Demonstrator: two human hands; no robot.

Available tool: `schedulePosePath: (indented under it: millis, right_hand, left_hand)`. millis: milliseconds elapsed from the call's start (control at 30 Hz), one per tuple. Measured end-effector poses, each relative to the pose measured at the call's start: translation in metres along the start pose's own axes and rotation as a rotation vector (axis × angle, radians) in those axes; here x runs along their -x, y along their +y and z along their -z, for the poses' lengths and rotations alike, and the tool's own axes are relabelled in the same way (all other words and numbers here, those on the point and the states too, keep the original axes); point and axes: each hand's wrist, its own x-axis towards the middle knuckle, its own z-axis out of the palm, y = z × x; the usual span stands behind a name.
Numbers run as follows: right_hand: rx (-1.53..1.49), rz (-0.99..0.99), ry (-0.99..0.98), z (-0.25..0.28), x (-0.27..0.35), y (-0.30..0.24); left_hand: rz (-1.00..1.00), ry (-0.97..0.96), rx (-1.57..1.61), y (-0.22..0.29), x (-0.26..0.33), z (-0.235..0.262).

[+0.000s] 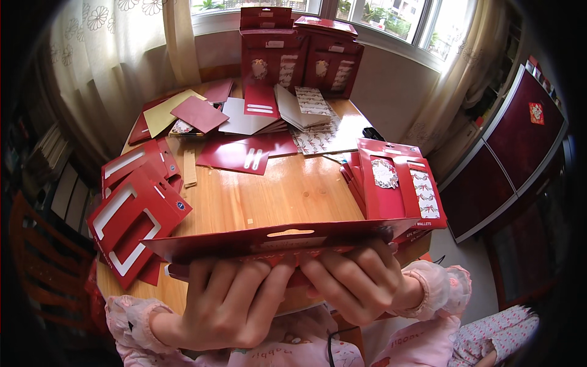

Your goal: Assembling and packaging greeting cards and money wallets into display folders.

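Observation:
Close in front of me, a red cardboard package (244, 240) with a hanging slot is tipped so that I see it nearly edge-on. My left hand (235, 300) and my right hand (354, 281) grip its near side, fingers curled and the two hands almost meeting at the middle. What the thumbs do is hidden. To the right lies a stack of filled red packages (391, 183), the top one showing a wreath card and a patterned strip. On the left, several flat red window sleeves (142, 214) overlap one another.
Red sheets (232, 150), pink card (200, 114), yellow card (174, 110) and patterned sheets (318, 137) cover the far part of the wooden table (293, 189). Finished red packages (275, 58) stand upright at the back. A wooden chair (49, 269) stands at the left; another person's patterned clothing (495, 336) shows lower right.

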Motion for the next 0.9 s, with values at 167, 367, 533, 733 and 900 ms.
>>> schedulePosePath:
  millis: [167,367,533,733,900]
  right_hand:
    - [0.053,0.089,0.028,-0.005,0.0,0.008]
    - [-0.033,0.065,0.05,-0.001,0.001,0.012]
    - [-0.135,-0.08,0.065,0.001,0.009,0.012]
    - [-0.185,-0.1,0.036,0.002,0.007,0.011]
    - [-0.171,-0.084,0.0,0.001,0.006,0.014]
  left_hand:
    - [-0.099,0.046,0.0,-0.01,0.004,-0.005]
    - [-0.057,0.147,0.044,-0.018,0.01,0.004]
    - [-0.021,-0.045,0.07,-0.02,0.01,0.01]
    - [-0.108,-0.005,-0.007,-0.024,0.006,0.008]
    - [-0.046,-0.021,0.073,-0.021,0.009,0.006]
